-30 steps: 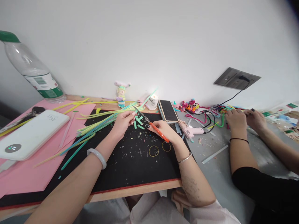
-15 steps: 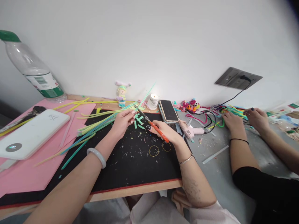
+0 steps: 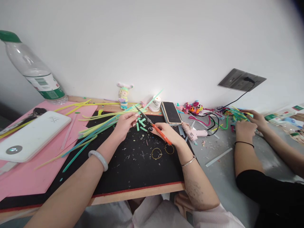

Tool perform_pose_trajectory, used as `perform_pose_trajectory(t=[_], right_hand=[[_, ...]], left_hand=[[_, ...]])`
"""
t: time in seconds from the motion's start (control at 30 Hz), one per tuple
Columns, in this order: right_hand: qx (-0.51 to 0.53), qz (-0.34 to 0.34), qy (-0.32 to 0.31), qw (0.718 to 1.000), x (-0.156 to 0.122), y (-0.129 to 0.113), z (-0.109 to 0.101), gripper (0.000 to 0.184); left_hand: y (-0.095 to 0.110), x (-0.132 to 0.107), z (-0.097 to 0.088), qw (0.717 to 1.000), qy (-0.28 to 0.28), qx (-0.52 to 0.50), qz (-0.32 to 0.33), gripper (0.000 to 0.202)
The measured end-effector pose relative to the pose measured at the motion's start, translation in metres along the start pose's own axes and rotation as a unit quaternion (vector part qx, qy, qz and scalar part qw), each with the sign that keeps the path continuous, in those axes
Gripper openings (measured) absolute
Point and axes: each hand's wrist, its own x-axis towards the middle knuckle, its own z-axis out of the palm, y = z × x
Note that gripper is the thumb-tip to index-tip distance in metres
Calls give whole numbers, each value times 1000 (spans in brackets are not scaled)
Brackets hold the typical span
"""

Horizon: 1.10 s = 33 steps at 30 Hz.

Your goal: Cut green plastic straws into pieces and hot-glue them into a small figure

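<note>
From here I see the left hand [image 3: 125, 125] pinching a pale green strip [image 3: 155, 98] between thumb and fingers, its free end slanting up and across the white cup [image 3: 155, 105] behind. The right hand [image 3: 166, 131] is closed around the orange handles of the scissors [image 3: 163, 136], whose blades point toward the left fingertips; whether they touch the strip I can't tell. Short green pieces [image 3: 143, 129] lie just below the blades on the black mat [image 3: 133, 177], which covers the wooden worktop [image 3: 137, 195]. Long yellow, green and blue strips [image 3: 91, 133] fan out beside the left hand, and a phone [image 3: 171, 112] lies beyond the right.
</note>
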Motion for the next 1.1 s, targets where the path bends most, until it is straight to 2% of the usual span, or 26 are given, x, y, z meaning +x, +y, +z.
perform_pose_trajectory(t=[0.37,0.5,0.67,0.8,0.93,1.1], right_hand=[[6,-7,2,1000,1,0,1,43],[9,0,-6,1000,-1,-1,1,44],[-16,-12,21,1000,2,-2,3,44],[-31,-8,10,999,5,0,5,45],[-43,-9,73,996,7,1,7,43],[-57,-16,169,984,10,6,6,43]], left_hand=[[1,1,0,1000,4,3,-14,19],[3,0,1,1000,11,17,4,16],[2,0,1,998,21,42,37,12],[2,-1,-1,991,37,116,62,13],[2,-2,-3,958,47,255,118,16],[-2,-1,-4,875,8,444,192,11]])
